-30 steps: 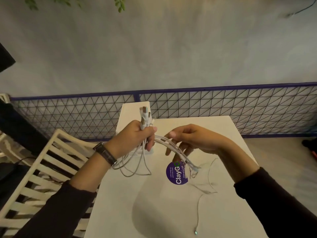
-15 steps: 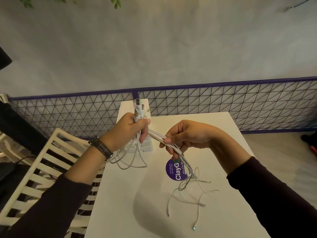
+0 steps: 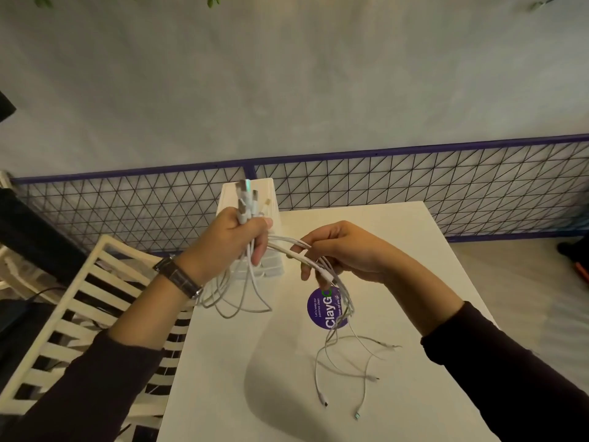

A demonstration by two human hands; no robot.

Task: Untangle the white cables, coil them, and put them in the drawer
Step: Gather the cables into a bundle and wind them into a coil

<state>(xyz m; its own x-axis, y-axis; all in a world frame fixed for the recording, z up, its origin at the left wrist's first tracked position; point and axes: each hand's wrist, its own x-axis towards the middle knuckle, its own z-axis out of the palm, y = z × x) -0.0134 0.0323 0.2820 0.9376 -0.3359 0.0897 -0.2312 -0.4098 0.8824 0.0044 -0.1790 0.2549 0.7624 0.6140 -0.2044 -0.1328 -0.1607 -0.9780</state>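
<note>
Hanging over the table (image 3: 223,378), the white cables (image 3: 283,250) are gripped tight by the left hand (image 3: 232,247) and pinched by the right hand (image 3: 347,253).

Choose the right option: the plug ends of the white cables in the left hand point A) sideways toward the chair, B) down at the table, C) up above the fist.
C: the plugs stick up above the left hand, which grips the white cables.

Loose cable ends (image 3: 325,402) litter the table (image 3: 223,362); a drawer unit (image 3: 274,264) stands far left.
</note>
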